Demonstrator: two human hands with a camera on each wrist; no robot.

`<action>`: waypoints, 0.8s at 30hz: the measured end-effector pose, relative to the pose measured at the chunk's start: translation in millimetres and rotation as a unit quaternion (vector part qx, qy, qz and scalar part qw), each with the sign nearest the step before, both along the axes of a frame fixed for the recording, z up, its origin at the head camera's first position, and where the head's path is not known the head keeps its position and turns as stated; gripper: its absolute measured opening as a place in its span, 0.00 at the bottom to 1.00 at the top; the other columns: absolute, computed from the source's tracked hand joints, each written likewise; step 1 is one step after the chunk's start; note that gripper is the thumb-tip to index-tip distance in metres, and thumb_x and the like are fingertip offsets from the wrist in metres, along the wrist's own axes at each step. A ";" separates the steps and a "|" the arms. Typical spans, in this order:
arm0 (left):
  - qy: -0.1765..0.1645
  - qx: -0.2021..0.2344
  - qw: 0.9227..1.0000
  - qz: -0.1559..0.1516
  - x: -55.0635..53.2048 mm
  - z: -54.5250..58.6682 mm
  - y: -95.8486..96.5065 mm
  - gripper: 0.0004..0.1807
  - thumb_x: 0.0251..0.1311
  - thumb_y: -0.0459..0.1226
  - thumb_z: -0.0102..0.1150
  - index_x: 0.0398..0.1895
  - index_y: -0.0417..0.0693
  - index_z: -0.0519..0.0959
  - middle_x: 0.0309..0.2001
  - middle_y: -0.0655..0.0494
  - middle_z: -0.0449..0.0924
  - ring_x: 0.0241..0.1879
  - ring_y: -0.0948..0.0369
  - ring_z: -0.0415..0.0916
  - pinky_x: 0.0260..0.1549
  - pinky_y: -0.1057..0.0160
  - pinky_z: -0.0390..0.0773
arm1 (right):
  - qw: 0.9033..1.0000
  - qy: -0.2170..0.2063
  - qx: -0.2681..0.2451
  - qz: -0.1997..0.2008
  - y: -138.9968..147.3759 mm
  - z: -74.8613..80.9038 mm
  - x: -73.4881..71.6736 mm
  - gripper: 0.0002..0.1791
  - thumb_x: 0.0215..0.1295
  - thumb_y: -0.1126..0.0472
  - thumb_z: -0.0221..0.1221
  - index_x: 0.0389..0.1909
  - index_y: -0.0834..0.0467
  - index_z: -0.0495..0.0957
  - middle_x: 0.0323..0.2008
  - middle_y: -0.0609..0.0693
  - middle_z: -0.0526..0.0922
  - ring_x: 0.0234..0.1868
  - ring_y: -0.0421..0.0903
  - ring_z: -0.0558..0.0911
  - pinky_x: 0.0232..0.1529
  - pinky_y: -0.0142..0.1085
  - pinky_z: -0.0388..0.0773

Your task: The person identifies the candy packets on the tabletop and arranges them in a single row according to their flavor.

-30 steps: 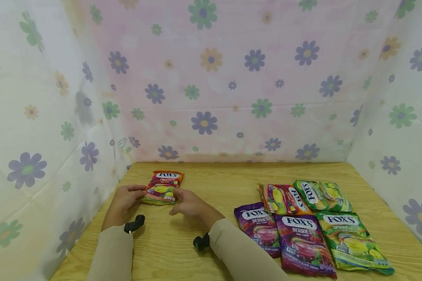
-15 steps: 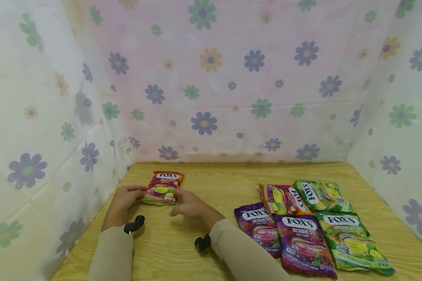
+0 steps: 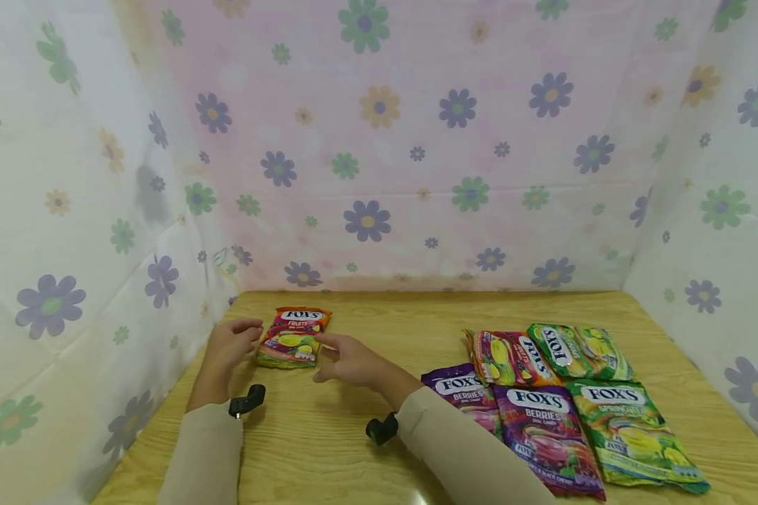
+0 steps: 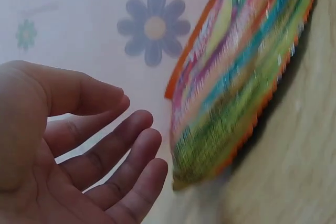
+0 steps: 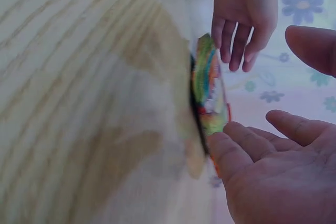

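Observation:
An orange-and-red bag of fruit candy (image 3: 293, 338) lies flat at the back left of the table, its FOX'S label facing up. My left hand (image 3: 226, 347) is just off its left side, fingers relaxed and slightly bent. In the left wrist view a gap shows between those fingertips and the candy bag (image 4: 236, 82). On the other side my right hand (image 3: 356, 361) has its fingers loosely extended, the tips beside the bag's right edge. The right wrist view shows the right hand (image 5: 278, 166) with nothing in its grasp and the candy bag (image 5: 209, 90) beyond its fingertips.
Several more candy bags lie grouped at the right: a purple berries bag (image 3: 546, 435), another purple one (image 3: 461, 393) partly behind my right sleeve, a second fruits bag (image 3: 512, 358), and two green bags, one behind (image 3: 581, 351). Flowered cloth (image 3: 417, 140) walls the wooden table (image 3: 379, 315).
Both hands have drawn away from the fruit candy bag, the left lifting slightly and the right shifting rightward. The bag stays in place.

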State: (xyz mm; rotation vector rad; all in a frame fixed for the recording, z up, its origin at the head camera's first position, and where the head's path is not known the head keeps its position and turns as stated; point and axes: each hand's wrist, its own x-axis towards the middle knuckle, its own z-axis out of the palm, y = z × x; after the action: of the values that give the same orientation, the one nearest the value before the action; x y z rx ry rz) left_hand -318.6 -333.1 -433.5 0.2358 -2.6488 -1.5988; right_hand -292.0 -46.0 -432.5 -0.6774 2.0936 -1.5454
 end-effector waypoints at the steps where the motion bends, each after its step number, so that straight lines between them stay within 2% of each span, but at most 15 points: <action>1: 0.007 -0.014 1.000 -0.008 0.2 2.8 2.4 0.26 0.78 0.45 0.49 0.71 0.40 0.73 0.68 0.39 0.74 0.63 0.48 0.76 0.59 0.53 0.81 | 1.000 0.002 -0.001 0.003 3.0 2.9 1.4 0.46 0.66 0.58 0.69 0.81 0.51 0.58 0.81 0.45 0.58 0.80 0.52 0.61 0.74 0.51 0.69; 5: 0.035 -0.048 0.998 -0.028 1.1 13.4 10.9 0.26 0.78 0.48 0.51 0.70 0.42 0.74 0.69 0.39 0.73 0.68 0.43 0.70 0.65 0.43 0.74 | 1.000 0.019 0.004 0.008 14.6 13.7 4.4 0.43 0.67 0.57 0.68 0.80 0.48 0.60 0.81 0.47 0.58 0.80 0.51 0.62 0.72 0.52 0.72; 10: 0.054 -0.043 0.997 -0.038 3.8 24.5 21.3 0.26 0.77 0.48 0.53 0.69 0.43 0.75 0.70 0.39 0.72 0.71 0.41 0.67 0.70 0.38 0.68 | 0.998 0.061 0.016 0.017 30.0 25.4 6.4 0.41 0.69 0.57 0.67 0.80 0.46 0.61 0.81 0.48 0.60 0.79 0.51 0.64 0.74 0.53 0.68; 13: 0.064 -0.043 0.996 -0.045 3.9 29.8 28.2 0.24 0.77 0.47 0.54 0.68 0.43 0.76 0.68 0.39 0.74 0.69 0.42 0.69 0.68 0.40 0.70 | 0.996 0.087 0.024 0.028 39.1 30.9 7.8 0.40 0.69 0.58 0.66 0.79 0.45 0.61 0.80 0.47 0.60 0.79 0.51 0.64 0.76 0.53 0.64; 18: 0.091 -0.048 0.992 -0.073 2.0 36.3 42.9 0.22 0.77 0.44 0.55 0.66 0.42 0.77 0.65 0.38 0.77 0.62 0.44 0.76 0.59 0.47 0.79 | 0.992 0.115 0.039 0.037 54.9 38.7 11.1 0.40 0.71 0.58 0.65 0.80 0.47 0.61 0.80 0.46 0.61 0.79 0.50 0.64 0.77 0.55 0.63; 20: 0.094 -0.047 0.991 -0.083 1.4 38.0 49.5 0.21 0.76 0.43 0.55 0.65 0.43 0.78 0.64 0.38 0.78 0.60 0.45 0.78 0.55 0.48 0.82 | 0.990 0.125 0.047 0.035 62.1 40.8 12.2 0.39 0.71 0.58 0.65 0.80 0.48 0.60 0.80 0.46 0.61 0.79 0.50 0.63 0.77 0.55 0.63; 24: 0.095 -0.060 0.988 -0.104 0.8 39.0 62.5 0.19 0.76 0.42 0.56 0.64 0.44 0.79 0.63 0.39 0.79 0.59 0.46 0.78 0.53 0.52 0.83 | 0.988 0.140 0.054 0.026 78.3 43.7 13.3 0.38 0.72 0.58 0.64 0.80 0.49 0.61 0.79 0.46 0.62 0.79 0.51 0.64 0.76 0.55 0.64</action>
State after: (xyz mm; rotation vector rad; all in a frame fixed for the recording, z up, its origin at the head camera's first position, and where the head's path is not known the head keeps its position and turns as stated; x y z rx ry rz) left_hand -317.8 -270.6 -394.6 -0.1957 -2.6783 -1.4227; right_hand -278.6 32.3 -388.8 -0.9467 2.3231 -1.3616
